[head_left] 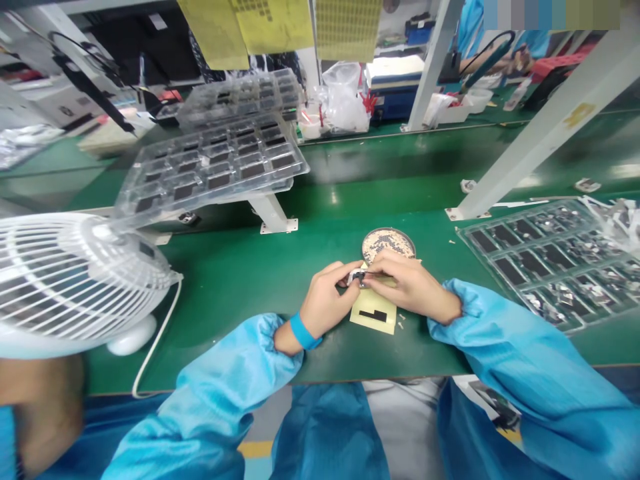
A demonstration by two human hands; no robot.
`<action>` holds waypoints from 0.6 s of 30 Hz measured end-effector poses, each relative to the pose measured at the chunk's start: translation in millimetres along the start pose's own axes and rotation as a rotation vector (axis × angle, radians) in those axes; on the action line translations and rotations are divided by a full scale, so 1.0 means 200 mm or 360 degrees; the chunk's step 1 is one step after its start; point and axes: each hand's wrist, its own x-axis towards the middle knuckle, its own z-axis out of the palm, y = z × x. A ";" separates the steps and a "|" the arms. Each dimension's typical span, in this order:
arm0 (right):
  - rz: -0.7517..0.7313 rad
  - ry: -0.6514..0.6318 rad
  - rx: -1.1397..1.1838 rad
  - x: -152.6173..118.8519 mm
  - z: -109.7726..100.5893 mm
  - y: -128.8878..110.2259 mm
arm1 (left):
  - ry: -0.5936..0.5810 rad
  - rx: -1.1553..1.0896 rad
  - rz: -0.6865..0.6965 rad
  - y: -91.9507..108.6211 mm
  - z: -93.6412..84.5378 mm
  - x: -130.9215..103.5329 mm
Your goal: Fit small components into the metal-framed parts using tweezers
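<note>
Between my two hands is a small white and black part [357,275], too small to name more closely. My left hand [331,293] is closed, pinching it from the left with thumb and fingers. From the right, my right hand [407,283] meets the part with thumb and forefinger pressed together; whether a thin tool sits in that pinch I cannot make out. Just below lies a yellow sheet [370,325] bearing a black strip [373,315]. Behind my right hand stands a round dish [383,241] of tiny pieces, partly hidden by the fingers.
A white fan [75,283] stands at the left, its cord on the green bench [225,280]. Clear trays [215,160] rest on a raised support at the back left. Another tray [550,260] with parts lies at the right, near a slanted white post [540,127]. Another person's arm [40,400] shows lower left.
</note>
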 end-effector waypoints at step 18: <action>0.0511 0.0185 -0.0433 -0.02 -0.27 0.24 | 0.0396 0.0459 -0.0275 -0.38 -0.10 0.56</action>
